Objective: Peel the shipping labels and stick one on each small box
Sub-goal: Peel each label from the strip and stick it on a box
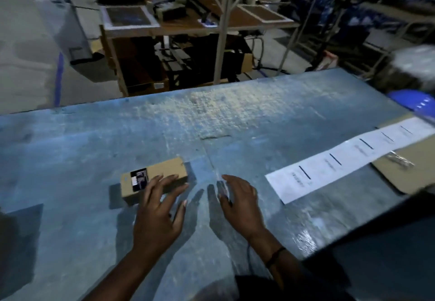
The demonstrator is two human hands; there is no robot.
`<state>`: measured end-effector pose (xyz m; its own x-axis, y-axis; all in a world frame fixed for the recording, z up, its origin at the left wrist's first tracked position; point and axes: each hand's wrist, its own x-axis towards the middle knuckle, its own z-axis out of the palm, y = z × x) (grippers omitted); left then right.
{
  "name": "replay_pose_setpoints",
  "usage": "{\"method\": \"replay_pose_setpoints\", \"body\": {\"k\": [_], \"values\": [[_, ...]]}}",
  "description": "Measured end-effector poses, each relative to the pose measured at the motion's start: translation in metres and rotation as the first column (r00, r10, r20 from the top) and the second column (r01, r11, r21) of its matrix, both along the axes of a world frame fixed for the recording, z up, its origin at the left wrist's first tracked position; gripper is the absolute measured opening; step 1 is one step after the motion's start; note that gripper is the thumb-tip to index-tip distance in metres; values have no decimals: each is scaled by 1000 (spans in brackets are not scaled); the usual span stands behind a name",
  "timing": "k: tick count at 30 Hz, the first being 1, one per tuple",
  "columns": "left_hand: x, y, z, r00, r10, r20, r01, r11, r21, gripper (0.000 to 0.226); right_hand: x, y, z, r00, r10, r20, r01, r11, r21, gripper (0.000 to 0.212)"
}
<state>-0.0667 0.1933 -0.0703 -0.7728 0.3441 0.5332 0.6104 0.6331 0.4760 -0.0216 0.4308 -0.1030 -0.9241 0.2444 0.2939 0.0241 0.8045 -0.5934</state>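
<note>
A small brown cardboard box (162, 173) lies on the blue table (94, 150), with a dark label (139, 178) on its top near the left end. My left hand (160, 211) hovers over the box's near right side, fingers spread, fingertips at its top edge. My right hand (240, 202) is flat and open just right of the box, above the table, holding nothing. A long white strip of shipping labels (334, 162) runs across the table to the right, apart from both hands.
A flat brown cardboard sheet (414, 159) lies under the strip's far end, with a small shiny object (400, 159) on it. A blue round thing (412, 99) sits at the right edge. Shelving and a workbench (188, 25) stand beyond the table's far edge.
</note>
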Motion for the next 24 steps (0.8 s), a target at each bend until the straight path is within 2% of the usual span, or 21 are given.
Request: {"method": "replay_pose_setpoints", "body": {"k": [6, 10, 12, 14, 17, 24], "values": [[6, 90, -10, 969, -229, 92, 229, 973, 11, 31, 43, 86, -1, 961, -239, -139, 254, 963, 96, 41], [10, 157, -13, 941, -302, 153, 308, 951, -15, 30, 65, 135, 4, 927, -374, -9, 373, 921, 116, 46], [11, 189, -16, 938, -271, 214, 294, 952, -84, 41, 72, 156, 3, 916, -398, 53, 386, 909, 159, 48], [12, 216, -19, 948, -178, 263, 238, 947, -217, 58, 75, 171, -1, 910, -404, 96, 376, 900, 219, 53], [12, 250, -21, 960, -64, 273, 162, 921, -354, 75, 80, 184, -6, 899, -417, 132, 371, 887, 276, 54], [8, 262, -18, 943, 11, 332, 104, 940, -326, 52, 85, 168, -2, 930, -358, 81, 311, 885, 347, 53]]}}
